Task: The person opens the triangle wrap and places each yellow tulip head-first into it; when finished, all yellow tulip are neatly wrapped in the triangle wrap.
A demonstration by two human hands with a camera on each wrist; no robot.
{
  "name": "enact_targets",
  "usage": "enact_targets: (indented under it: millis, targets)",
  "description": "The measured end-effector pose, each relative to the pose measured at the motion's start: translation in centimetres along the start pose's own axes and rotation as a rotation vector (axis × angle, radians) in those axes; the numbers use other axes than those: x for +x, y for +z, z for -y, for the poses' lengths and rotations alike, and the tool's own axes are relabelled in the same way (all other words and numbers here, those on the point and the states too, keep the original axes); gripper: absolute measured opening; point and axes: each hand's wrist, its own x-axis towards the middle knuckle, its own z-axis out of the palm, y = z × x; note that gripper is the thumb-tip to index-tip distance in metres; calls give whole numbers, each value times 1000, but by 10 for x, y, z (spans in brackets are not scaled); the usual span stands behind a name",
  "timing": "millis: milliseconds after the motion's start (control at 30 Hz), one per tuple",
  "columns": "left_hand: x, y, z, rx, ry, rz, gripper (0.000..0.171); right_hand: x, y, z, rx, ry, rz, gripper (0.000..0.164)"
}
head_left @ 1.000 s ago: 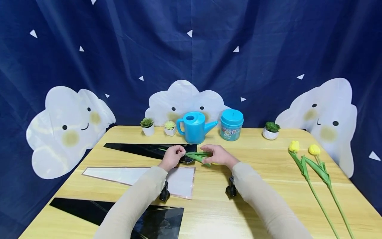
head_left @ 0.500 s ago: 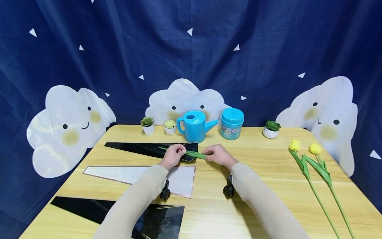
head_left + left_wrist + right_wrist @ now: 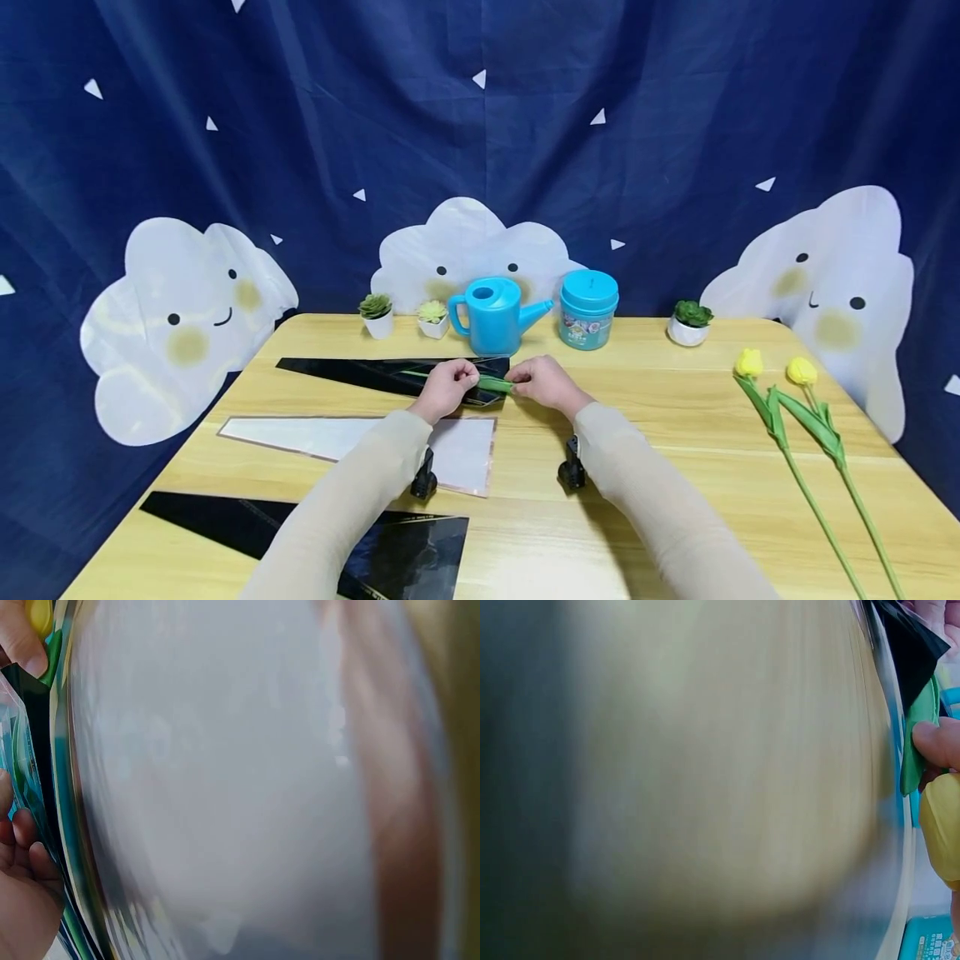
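Note:
A yellow tulip with a green stem and leaves [image 3: 493,384] lies partly inside a black tapered flower sleeve [image 3: 360,372] at the back of the table. My left hand [image 3: 444,389] pinches the sleeve near its wide open end; in the left wrist view its fingers [image 3: 24,825] are curled at the clear film. Just to the right, my right hand [image 3: 546,384] pinches the tulip close below its head. The yellow bloom [image 3: 941,825] shows beside the right thumb in the right wrist view. In the head view the hand hides the bloom.
Nearer lie a white sleeve [image 3: 461,454] and another black sleeve [image 3: 420,550]. Two yellow tulips [image 3: 795,442] lie at the right. Along the back stand a blue watering can [image 3: 491,321], a blue lidded tub [image 3: 588,312] and small potted succulents [image 3: 688,325].
The right hand has gathered the spread leaves and moved left relative to the left hand, with the tulip sliding farther into the sleeve. The left hand keeps its place at the sleeve.

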Motion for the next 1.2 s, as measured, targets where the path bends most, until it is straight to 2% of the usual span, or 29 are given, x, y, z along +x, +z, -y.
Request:
enact_targets:
  millis: [233, 400, 567, 700, 833, 1000, 1200]
  targets:
    - [1, 1, 0, -15, -14, 3, 10, 4, 6, 1, 34, 40, -56, 16]
    - [0, 4, 1, -27, -20, 7, 9, 4, 8, 1, 32, 42, -60, 17]
    - [-1, 2, 0, -33, -41, 12, 9, -1, -4, -1, 108, 120, -88, 26]
    - [0, -1, 2, -38, -60, -11, 9, -5, -18, -6, 158, 128, -114, 32]
    - [2, -3, 4, -44, -64, -17, 9, -11, -27, -13, 187, 103, -71, 42]
    - [3, -4, 5, -57, -74, -20, 11, -15, -28, -19, 249, 98, 15, 54]
    - [2, -1, 6, -63, -78, -12, 10, -17, -18, -23, 244, 105, 26, 49]
